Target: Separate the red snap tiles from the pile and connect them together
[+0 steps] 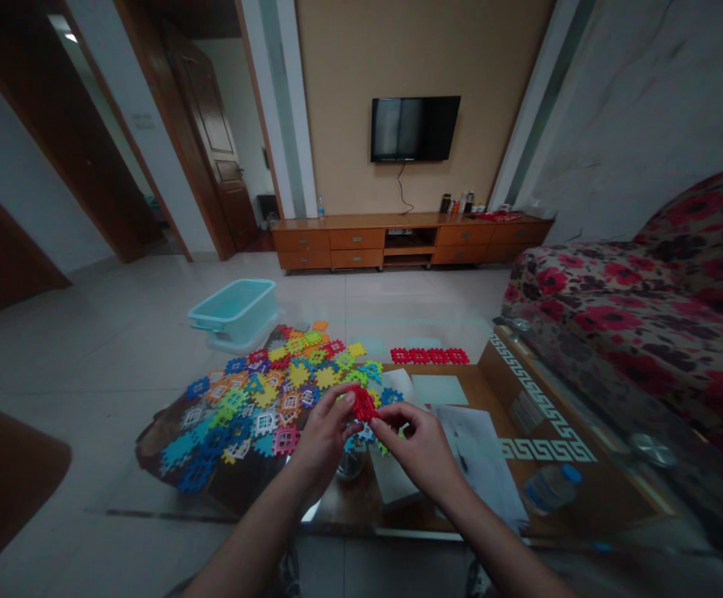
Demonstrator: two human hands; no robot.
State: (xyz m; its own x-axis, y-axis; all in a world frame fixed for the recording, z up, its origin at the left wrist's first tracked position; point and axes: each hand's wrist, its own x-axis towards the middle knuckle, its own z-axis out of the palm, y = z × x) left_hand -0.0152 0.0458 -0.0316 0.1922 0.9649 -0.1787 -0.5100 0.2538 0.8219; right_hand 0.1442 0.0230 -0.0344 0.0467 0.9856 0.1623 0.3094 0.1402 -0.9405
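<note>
My left hand and my right hand meet over a glass-topped coffee table, both pinching a small cluster of red interlocking plastic waffle blocks from either side. A large heap of multicoloured waffle blocks spreads just left of my left hand, on a patterned cloth. A joined strip of red blocks lies flat farther along the table. Sheets of paper lie just right of my right hand.
A plastic water bottle lies at the table's right. A teal plastic tub sits on the tiled floor beyond the heap. A floral sofa runs along the right, and a low wooden cabinet stands under a wall-mounted TV.
</note>
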